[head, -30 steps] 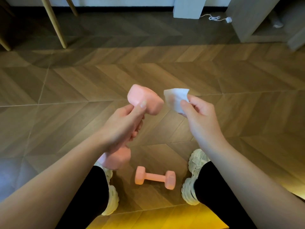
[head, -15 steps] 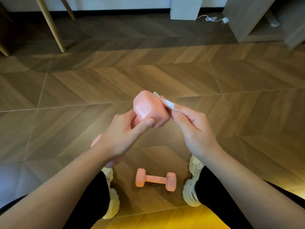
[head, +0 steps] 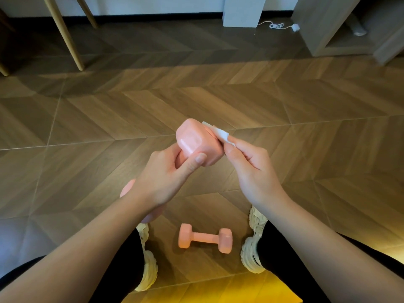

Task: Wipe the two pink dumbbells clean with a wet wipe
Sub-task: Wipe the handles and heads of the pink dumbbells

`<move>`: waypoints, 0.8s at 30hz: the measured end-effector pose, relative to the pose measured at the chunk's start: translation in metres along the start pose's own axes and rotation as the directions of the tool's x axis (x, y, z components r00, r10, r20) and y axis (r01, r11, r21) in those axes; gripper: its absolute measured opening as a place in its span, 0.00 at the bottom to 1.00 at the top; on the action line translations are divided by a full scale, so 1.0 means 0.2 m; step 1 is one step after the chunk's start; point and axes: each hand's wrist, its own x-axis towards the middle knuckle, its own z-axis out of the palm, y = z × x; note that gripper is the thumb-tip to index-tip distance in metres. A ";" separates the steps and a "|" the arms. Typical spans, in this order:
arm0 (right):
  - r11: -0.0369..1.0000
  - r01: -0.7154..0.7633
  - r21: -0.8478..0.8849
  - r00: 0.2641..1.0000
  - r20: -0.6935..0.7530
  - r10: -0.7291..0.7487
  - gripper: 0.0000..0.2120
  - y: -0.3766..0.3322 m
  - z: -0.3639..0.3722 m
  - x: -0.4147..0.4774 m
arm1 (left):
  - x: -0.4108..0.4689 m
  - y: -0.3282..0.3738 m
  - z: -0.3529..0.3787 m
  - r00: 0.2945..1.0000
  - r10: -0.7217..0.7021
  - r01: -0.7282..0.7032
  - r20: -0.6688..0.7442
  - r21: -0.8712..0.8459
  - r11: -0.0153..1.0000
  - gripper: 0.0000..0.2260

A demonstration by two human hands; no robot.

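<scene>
Pinched wipe (head: 220, 133) now against gripped dumbbell (head: 194, 143)

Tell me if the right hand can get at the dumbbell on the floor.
Probably yes: the floor dumbbell lies uncovered between the shoes, with nothing over it. But the right hand is busy pinching the wipe.

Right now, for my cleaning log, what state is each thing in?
held dumbbell: lifted, upper end against the wet wipe.
wet wipe: pinched, pressed to that end.
floor dumbbell: lying flat between the shoes, untouched.
left hand: grips the held dumbbell.
right hand: pinches the wet wipe.
</scene>
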 end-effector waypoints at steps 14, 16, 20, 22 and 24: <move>0.999 0.018 -0.037 0.999 -0.041 -0.019 0.18 -0.02 -0.01 -0.02 | 0.02 0.00 0.00 1.000 -0.014 0.014 -0.009 0.034 0.999 0.23; 0.998 0.037 -0.055 0.999 -0.029 -0.039 0.18 -0.01 -0.01 -0.04 | 0.03 -0.01 0.00 0.998 -0.042 0.044 -0.041 0.030 0.999 0.25; 0.987 0.073 -0.140 0.995 -0.052 -0.081 0.18 0.01 0.01 -0.05 | 0.03 -0.02 0.00 0.996 -0.064 0.067 -0.056 0.055 0.996 0.28; 0.982 0.100 -0.162 0.992 -0.061 -0.111 0.18 0.01 0.01 -0.04 | 0.03 -0.02 0.00 0.996 -0.070 0.073 -0.054 0.055 0.996 0.28; 0.978 0.118 -0.169 0.991 -0.047 -0.128 0.18 0.00 0.01 -0.05 | 0.03 -0.02 0.00 0.996 -0.076 0.078 -0.054 0.042 0.996 0.28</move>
